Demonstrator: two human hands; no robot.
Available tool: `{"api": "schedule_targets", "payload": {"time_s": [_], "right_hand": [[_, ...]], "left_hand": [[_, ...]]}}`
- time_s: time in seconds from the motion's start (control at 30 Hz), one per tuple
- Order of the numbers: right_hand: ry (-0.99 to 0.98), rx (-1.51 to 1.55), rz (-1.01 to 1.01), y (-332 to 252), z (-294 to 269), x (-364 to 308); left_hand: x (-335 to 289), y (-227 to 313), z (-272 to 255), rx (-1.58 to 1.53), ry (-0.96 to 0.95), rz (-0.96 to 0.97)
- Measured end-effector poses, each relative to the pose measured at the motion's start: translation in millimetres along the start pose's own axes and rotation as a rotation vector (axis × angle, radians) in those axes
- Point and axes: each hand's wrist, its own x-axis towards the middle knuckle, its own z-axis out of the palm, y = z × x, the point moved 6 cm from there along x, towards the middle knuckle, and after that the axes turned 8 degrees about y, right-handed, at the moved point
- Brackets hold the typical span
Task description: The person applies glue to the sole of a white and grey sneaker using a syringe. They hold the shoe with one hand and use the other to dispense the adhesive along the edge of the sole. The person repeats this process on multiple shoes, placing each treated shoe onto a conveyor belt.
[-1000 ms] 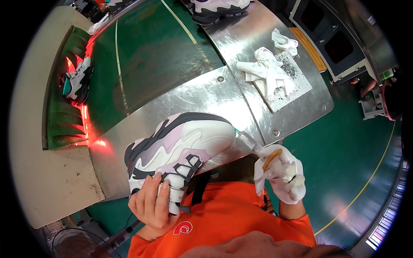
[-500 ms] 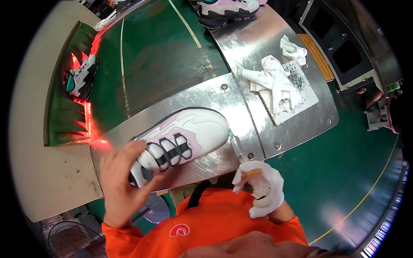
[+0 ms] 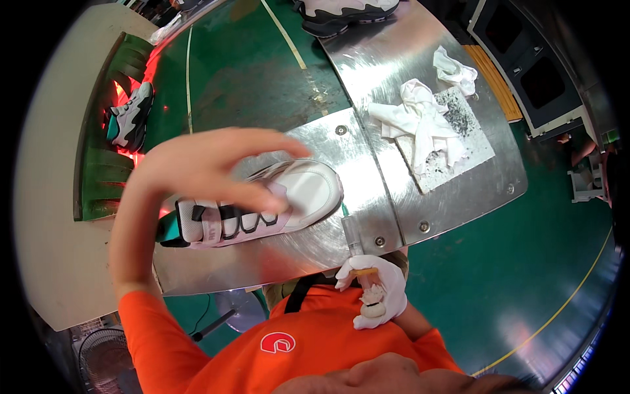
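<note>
A white and pale pink sneaker [image 3: 298, 190] with black lace loops and a teal heel lies on its side on a shiny metal work plate [image 3: 367, 197]. My bare left hand [image 3: 210, 167] hovers over it with fingers spread, touching or just above its laces. My right hand [image 3: 377, 289], in a white glove, is closed on a thin brush-like tool [image 3: 354, 240] at the plate's near edge, its tip pointing toward the shoe's toe.
Crumpled white rags [image 3: 420, 118] lie on a speckled sheet at the plate's far right. Another sneaker [image 3: 341, 13] sits at the top edge. A teal and white sneaker [image 3: 131, 118] rests by red light on the green conveyor at left. A floor fan [image 3: 98, 354] stands below.
My left hand set the sneaker down on the plate, slid it left and opened over it. The gloved right hand stayed low at the plate's edge with the tool.
</note>
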Motion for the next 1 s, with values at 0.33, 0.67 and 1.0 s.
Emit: {"api": "schedule_targets", "payload": {"time_s": [0.33, 0.67, 1.0], "right_hand": [[-0.015, 0.037, -0.068, -26, 11, 2], [-0.109, 0.062, -0.089, -78, 45, 23], [-0.629, -0.046, 0.032, -155, 162, 110]], "left_hand": [[65, -26, 52, -0.096, -0.242, -0.028], [-19, 27, 3, -0.038, 0.133, 0.059], [-177, 13, -22, -0.421, 0.945, 0.406]]}}
